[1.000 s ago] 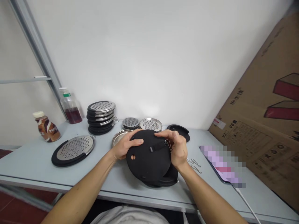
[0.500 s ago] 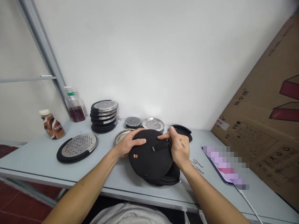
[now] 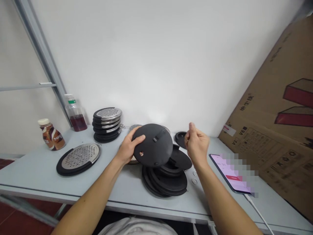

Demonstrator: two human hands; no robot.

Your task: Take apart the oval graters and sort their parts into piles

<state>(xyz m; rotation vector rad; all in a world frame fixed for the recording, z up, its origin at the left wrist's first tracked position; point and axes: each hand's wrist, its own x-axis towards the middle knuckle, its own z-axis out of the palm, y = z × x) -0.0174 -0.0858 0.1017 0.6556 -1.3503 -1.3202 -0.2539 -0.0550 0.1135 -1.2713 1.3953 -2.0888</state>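
Note:
My left hand (image 3: 127,147) grips the left edge of a round black cover (image 3: 151,153), thumb on top. The cover is tilted towards me and shows a small strap and a hole with a fingertip behind it. Apart from it, on the right, my right hand (image 3: 197,147) is closed with the thumb pointing up; whatever it may hold is hidden. Below the held cover lies a pile of black round covers (image 3: 166,184). Small metal rings (image 3: 194,181) lie on the table by my right wrist.
A perforated steel grater disc (image 3: 81,156) with a black rim lies at left, before a stack of similar discs (image 3: 107,124). Two bottles, a brown one (image 3: 52,135) and a clear one (image 3: 77,116), stand far left. A phone (image 3: 228,174) and a large carton (image 3: 274,130) are at right.
My right hand has come away from the cover's strap and moved right. My left hand has shifted the cover slightly left and up, uncovering more of the pile beneath.

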